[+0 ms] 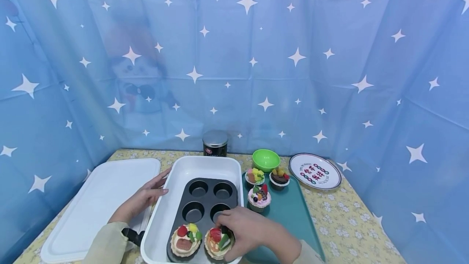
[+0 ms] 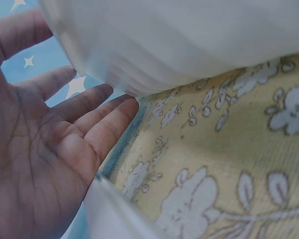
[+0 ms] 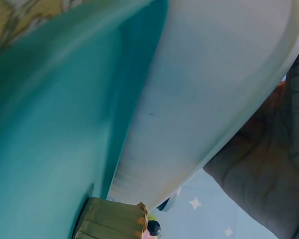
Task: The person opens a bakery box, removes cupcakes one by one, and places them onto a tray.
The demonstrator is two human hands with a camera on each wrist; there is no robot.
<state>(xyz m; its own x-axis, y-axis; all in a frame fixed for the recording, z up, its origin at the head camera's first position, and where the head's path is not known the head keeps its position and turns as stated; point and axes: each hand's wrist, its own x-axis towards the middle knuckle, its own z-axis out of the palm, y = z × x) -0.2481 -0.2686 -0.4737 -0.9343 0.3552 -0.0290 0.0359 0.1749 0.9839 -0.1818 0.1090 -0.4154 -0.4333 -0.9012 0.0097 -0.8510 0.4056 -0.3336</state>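
A white plastic bin point(image 1: 163, 199) holds a dark muffin pan point(image 1: 205, 199) with several round cups. In the pan's two nearest cups are toy cupcakes: a left one point(image 1: 185, 243) with a red, yellow and green topping, and a right one point(image 1: 218, 244) topped with fruit pieces. My right hand point(image 1: 249, 228) reaches over the bin's right rim and holds the right cupcake, thumb on the near side, fingers on the far side. Alongside the bin's left wall, my left hand point(image 1: 144, 199) has its fingers extended; in the left wrist view, their tips point(image 2: 127, 99) are at the bin's outer side.
On the right, a teal tray point(image 1: 289, 219) bears three more cupcakes, including a pink one point(image 1: 259, 199). Behind stand a green bowl point(image 1: 266, 160), a patterned plate point(image 1: 316, 171) and a dark tin point(image 1: 215, 144). A white lid point(image 1: 106, 199) lies left of the bin.
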